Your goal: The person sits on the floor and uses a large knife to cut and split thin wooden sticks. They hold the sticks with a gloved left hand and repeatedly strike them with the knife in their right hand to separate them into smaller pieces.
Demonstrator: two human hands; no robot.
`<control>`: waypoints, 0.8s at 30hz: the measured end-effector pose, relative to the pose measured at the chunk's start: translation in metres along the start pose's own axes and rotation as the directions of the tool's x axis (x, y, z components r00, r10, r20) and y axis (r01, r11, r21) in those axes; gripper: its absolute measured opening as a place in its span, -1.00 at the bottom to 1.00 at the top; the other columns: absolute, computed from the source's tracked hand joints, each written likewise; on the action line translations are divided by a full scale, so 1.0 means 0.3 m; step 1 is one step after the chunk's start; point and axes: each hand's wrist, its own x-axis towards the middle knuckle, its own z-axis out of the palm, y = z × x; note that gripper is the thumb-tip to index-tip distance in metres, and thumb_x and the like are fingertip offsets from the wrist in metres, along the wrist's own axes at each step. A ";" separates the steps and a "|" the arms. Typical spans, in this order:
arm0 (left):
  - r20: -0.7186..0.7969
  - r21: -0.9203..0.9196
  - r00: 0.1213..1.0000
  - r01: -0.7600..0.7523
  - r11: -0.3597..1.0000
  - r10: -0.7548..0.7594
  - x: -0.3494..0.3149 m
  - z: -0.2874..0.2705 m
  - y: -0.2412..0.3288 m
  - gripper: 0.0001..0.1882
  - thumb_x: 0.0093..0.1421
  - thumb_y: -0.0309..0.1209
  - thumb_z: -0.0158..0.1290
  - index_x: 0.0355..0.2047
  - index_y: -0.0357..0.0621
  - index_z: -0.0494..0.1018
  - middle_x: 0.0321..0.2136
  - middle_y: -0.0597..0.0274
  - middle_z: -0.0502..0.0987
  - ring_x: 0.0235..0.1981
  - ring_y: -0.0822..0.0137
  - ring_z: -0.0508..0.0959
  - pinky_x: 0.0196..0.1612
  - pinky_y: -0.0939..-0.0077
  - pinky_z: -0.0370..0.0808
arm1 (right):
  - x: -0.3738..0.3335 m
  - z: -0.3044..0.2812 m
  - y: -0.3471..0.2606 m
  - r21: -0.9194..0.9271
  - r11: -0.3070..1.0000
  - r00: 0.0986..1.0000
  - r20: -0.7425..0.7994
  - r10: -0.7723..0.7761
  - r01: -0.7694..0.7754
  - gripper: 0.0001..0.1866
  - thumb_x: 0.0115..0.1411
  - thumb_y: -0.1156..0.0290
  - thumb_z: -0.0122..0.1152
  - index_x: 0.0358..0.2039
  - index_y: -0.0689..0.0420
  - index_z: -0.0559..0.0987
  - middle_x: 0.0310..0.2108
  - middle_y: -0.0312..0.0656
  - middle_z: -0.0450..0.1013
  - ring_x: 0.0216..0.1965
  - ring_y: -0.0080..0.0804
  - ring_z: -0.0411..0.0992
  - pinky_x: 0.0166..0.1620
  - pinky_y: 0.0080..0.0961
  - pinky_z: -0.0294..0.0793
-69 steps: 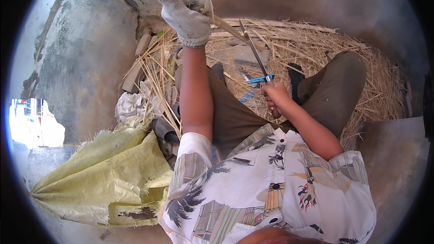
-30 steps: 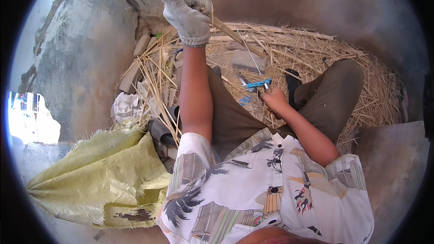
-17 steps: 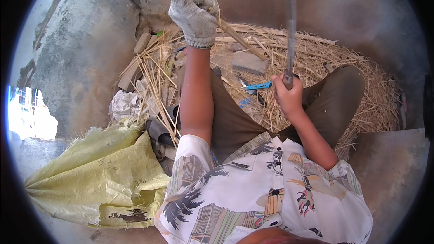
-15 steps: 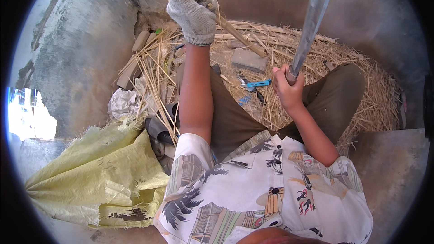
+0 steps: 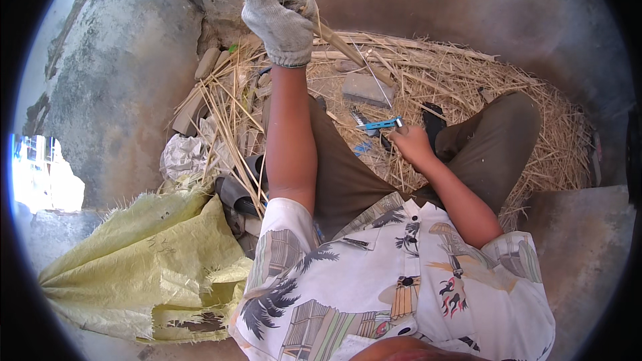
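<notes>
My left hand [image 5: 279, 17], in a grey knitted work glove, is raised at the upper left. Its fingers are closed round a long pale bamboo strip [image 5: 341, 47], which runs from the upper left down toward a grey block [image 5: 368, 89]. My bare right hand [image 5: 412, 145] is closed in front of my lap. It grips the long-bladed knife, whose blade [image 5: 376, 79] is turned edge-on and shows as a thin bright line near the strip's lower end. The knife's handle is mostly hidden by my fingers. Just beside this hand lies a slim blue tool [image 5: 380, 124].
Straw-like bamboo shavings [image 5: 548, 140] cover the floor around my crossed legs. A yellow woven sack [image 5: 140, 261], crumpled white sheeting [image 5: 182, 156] and dark sandals [image 5: 234, 195] lie to the left. A concrete wall [image 5: 127, 73] curves behind.
My right hand has lowered and tipped the knife from upright, leaning right, to pointing away and left, edge-on. My left hand has shifted slightly left with the bamboo strip.
</notes>
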 end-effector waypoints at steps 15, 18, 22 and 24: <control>-0.068 0.046 0.997 -0.041 0.998 0.044 0.012 -0.003 -0.005 -0.29 0.37 0.23 -0.12 -0.78 0.05 0.09 -0.84 0.40 -0.01 -0.85 0.42 0.01 -0.78 0.46 0.02 | -0.054 -0.074 -0.308 0.304 0.710 0.760 -0.409 -0.504 0.635 -0.70 0.21 0.42 0.23 -0.62 0.16 0.38 -0.73 -0.34 0.32 -0.74 -0.58 0.27 -0.61 -0.46 0.26; -0.088 0.051 0.996 -0.029 0.998 0.034 0.001 0.028 -0.006 -0.29 0.36 0.23 -0.10 -0.77 0.05 0.09 -0.83 0.41 -0.01 -0.85 0.42 0.01 -0.77 0.45 0.02 | 0.009 -0.006 -0.109 -0.122 0.784 0.675 -0.440 -0.593 0.609 -0.75 0.16 0.48 0.21 -0.62 0.26 0.42 -0.72 -0.22 0.34 -0.70 -0.45 0.35 -0.53 -0.38 0.33; -0.099 0.040 0.995 0.003 0.999 0.001 -0.012 0.006 -0.008 -0.28 0.34 0.25 -0.08 -0.77 0.04 0.08 -0.83 0.41 -0.02 -0.84 0.42 -0.01 -0.75 0.45 0.01 | 0.102 -0.011 0.020 -0.298 0.955 0.989 -0.139 -0.042 -0.002 -0.81 0.10 0.50 0.17 -0.59 0.32 0.45 -0.72 -0.14 0.34 -0.72 -0.36 0.34 -0.55 -0.34 0.33; -0.102 0.017 0.995 0.008 1.000 -0.006 0.002 -0.015 -0.020 -0.27 0.33 0.26 -0.06 -0.77 0.04 0.07 -0.83 0.42 -0.02 -0.83 0.42 -0.02 -0.75 0.45 0.00 | 0.091 -0.019 -0.005 -0.331 0.942 0.991 -0.101 -0.091 0.053 -0.82 0.07 0.49 0.17 -0.59 0.30 0.45 -0.72 -0.16 0.35 -0.75 -0.38 0.31 -0.59 -0.33 0.28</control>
